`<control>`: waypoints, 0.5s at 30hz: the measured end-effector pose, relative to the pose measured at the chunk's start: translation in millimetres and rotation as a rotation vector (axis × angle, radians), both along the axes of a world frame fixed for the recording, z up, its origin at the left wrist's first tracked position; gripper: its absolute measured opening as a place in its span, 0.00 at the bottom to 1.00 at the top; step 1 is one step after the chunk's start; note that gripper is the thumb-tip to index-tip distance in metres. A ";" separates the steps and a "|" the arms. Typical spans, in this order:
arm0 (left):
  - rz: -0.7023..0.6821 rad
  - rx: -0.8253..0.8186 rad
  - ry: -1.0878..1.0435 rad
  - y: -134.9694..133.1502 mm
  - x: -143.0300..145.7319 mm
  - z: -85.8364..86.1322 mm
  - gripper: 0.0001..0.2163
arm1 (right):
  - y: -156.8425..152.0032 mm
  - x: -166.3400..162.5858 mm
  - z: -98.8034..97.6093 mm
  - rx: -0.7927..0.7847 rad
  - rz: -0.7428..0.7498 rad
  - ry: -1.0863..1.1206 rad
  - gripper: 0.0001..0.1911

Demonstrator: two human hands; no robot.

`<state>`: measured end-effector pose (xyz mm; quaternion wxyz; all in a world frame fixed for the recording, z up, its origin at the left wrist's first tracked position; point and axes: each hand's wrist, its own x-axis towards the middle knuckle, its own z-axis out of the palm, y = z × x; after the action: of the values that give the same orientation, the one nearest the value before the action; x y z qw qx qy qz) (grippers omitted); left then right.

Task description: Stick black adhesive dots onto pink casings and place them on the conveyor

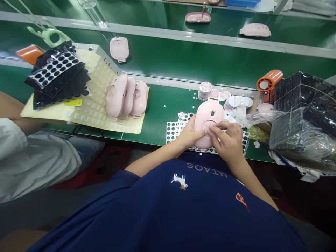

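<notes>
A pink oval plastic shell (pixel 207 109) is tilted up at the table's front edge, with a small dark rectangular window and a round recess. My left hand (pixel 189 134) grips its left side, thumb lying near the recess. The fingers of my right hand (pixel 229 138) are pinched together at the recess; whatever is between them is too small to make out. Beneath the shell lies a white sheet with black dots (pixel 173 130). Just beyond it are a roll of round printed stickers (pixel 205 90) and some loose round stickers (pixel 225 95).
Several pink shells (pixel 115 96) stand on a yellow sticker sheet (pixel 97 70) at left, near black dotted sheets (pixel 56 71). To the right are an orange handheld fan (pixel 270 80) and plastic-wrapped black stacks (pixel 291 91). Another person's sleeve (pixel 13 140) shows at far left.
</notes>
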<state>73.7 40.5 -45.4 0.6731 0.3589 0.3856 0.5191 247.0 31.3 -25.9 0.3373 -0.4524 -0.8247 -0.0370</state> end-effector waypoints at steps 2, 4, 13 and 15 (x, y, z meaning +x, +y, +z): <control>-0.020 0.009 -0.001 -0.1 -0.9 0.6 0.34 | 1.3 2.9 0.0 -0.016 0.033 0.001 0.09; -0.038 0.014 0.004 -0.2 -1.8 1.3 0.33 | 2.8 5.3 0.1 -0.034 0.056 0.005 0.08; -0.055 0.011 0.071 1.0 -4.5 0.8 0.34 | 1.3 -3.0 -6.8 -0.077 0.002 0.056 0.07; -0.056 0.010 0.079 1.6 -4.7 1.1 0.34 | 0.8 -5.0 -8.5 -0.091 -0.018 0.092 0.07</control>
<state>68.9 42.2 -44.2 0.6699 0.3929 0.3990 0.4875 242.0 32.1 -34.5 0.3537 -0.4761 -0.8049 0.0183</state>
